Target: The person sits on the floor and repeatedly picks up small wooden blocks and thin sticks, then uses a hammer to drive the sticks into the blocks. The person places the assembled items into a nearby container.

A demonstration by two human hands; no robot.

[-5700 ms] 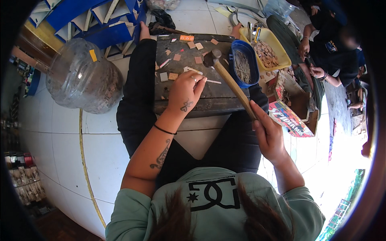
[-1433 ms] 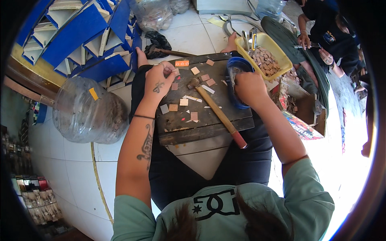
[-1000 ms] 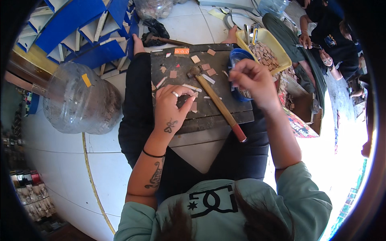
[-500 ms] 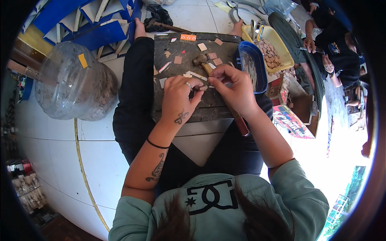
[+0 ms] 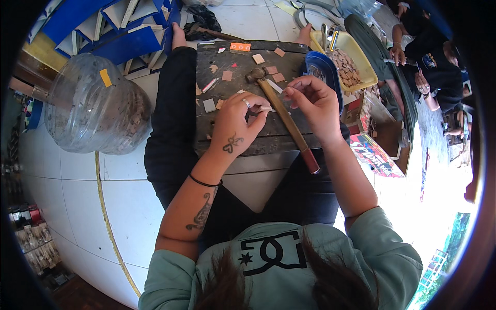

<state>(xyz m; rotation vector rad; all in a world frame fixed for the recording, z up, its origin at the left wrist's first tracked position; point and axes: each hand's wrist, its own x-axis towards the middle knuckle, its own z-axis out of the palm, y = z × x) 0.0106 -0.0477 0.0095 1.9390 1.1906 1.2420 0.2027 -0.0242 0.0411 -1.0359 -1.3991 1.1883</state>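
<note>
My left hand (image 5: 238, 120) pinches a small, thin wooden piece (image 5: 265, 108) between thumb and forefinger over the dark work board (image 5: 232, 142). To the right, my right hand (image 5: 316, 106) hovers past the hammer with its thumb and fingertips drawn together; whatever they may hold is too small to make out. Between the hands lies a hammer (image 5: 285, 116), its head away from me and its red handle end over the near edge. Behind my right hand, partly covered by it, stands a blue tray (image 5: 340, 85) that holds thin metal pins.
Small wooden squares (image 5: 258, 60) and scraps are scattered on the board. A yellow tray (image 5: 366, 56) with many wood chips stands beyond the blue one. A big clear plastic container (image 5: 98, 111) is at the left. Another person's hand (image 5: 397, 54) shows at the far right.
My right hand has moved right, away from my left hand and toward the blue tray, uncovering more of the hammer's handle. The left hand still pinches its piece.
</note>
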